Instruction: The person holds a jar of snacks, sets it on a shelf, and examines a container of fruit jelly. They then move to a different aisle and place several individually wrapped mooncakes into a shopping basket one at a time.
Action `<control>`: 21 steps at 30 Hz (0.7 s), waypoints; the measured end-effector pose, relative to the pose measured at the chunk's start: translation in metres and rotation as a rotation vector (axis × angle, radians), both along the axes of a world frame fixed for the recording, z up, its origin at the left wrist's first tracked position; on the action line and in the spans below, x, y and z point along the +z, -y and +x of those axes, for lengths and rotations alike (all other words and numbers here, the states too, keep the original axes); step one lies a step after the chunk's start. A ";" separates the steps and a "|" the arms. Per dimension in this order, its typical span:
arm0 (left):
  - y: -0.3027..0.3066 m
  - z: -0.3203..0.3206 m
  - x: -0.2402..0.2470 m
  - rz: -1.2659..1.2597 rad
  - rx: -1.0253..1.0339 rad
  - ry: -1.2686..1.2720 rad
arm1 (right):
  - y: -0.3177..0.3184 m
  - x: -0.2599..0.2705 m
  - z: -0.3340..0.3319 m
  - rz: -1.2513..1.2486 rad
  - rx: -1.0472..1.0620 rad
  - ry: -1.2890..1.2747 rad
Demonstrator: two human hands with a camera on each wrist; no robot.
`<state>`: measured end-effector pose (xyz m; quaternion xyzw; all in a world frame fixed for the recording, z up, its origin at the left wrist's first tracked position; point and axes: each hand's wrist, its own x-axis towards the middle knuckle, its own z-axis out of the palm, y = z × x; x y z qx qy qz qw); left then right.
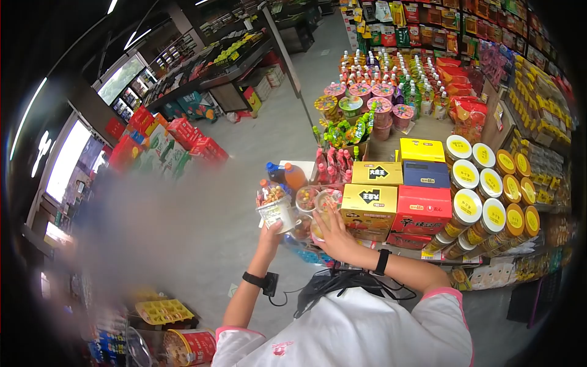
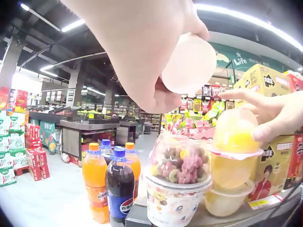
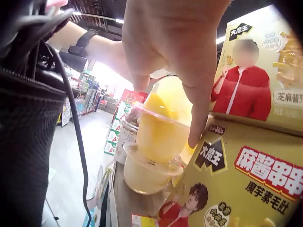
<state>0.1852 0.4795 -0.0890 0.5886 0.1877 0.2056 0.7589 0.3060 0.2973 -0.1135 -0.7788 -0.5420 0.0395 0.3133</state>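
My left hand [image 1: 269, 238] is beside a printed white cup [image 1: 278, 214] at the display's left end. In the left wrist view, that hand [image 2: 142, 52] grips a pale round item [image 2: 189, 64], above a cup with a clear dome over colourful pieces [image 2: 180, 163]. My right hand [image 1: 336, 235] reaches over clear-lidded cups. Its thumb and fingers [image 3: 175, 42] lie around the top yellow cup [image 3: 163, 127], which sits on a paler cup [image 3: 147, 175]. The left wrist view shows my right hand [image 2: 279, 113] at this same stack.
Gold boxes [image 1: 369, 205] and red boxes [image 1: 422, 211] stand right of the cups. Orange and dark drink bottles [image 2: 120, 184] are at the left. Tall jars [image 1: 468, 205] fill the right side. Grey floor [image 1: 244, 153] lies beyond the display's left edge.
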 end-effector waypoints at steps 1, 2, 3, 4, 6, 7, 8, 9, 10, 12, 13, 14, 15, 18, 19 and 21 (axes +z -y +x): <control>0.006 -0.002 0.005 -0.056 -0.012 0.001 | 0.002 0.004 -0.002 -0.020 0.008 -0.006; 0.009 -0.003 0.007 -0.111 -0.026 0.002 | 0.004 0.006 -0.004 -0.021 0.021 -0.015; 0.011 -0.005 0.007 -0.168 -0.041 0.003 | 0.007 0.008 -0.005 -0.023 0.033 -0.024; 0.011 -0.006 0.004 -0.185 -0.041 0.002 | 0.009 0.009 -0.006 -0.027 0.044 -0.034; 0.010 -0.007 -0.003 -0.218 -0.047 0.001 | 0.013 0.012 -0.006 -0.052 0.058 -0.048; 0.010 -0.007 -0.003 -0.191 -0.046 0.004 | 0.014 0.013 -0.005 -0.063 0.064 -0.053; 0.011 -0.005 -0.002 -0.162 -0.045 0.007 | 0.015 0.014 -0.005 -0.065 0.067 -0.069; 0.011 -0.004 -0.002 -0.134 -0.044 0.009 | 0.016 0.016 -0.005 -0.068 0.070 -0.085; 0.010 -0.005 -0.004 -0.107 -0.027 -0.006 | 0.017 0.018 -0.005 -0.070 0.073 -0.101; 0.007 -0.004 -0.008 -0.054 0.006 -0.035 | 0.019 0.024 -0.007 -0.063 0.058 -0.085; 0.008 -0.004 -0.006 0.022 0.043 -0.058 | 0.020 0.026 -0.008 -0.059 0.051 -0.077; 0.010 -0.004 -0.003 0.099 0.081 -0.080 | 0.019 0.027 -0.008 -0.025 0.042 -0.081; 0.012 -0.005 0.001 0.176 0.118 -0.103 | 0.017 0.027 -0.008 0.010 0.034 -0.085; 0.016 -0.003 0.009 0.355 0.098 -0.129 | 0.014 0.030 -0.008 0.096 0.012 -0.130; 0.020 -0.002 0.014 0.435 0.109 -0.131 | 0.013 0.033 -0.007 0.122 0.005 -0.149; 0.032 0.000 0.026 0.596 0.131 -0.134 | 0.013 0.047 -0.005 0.235 0.061 -0.260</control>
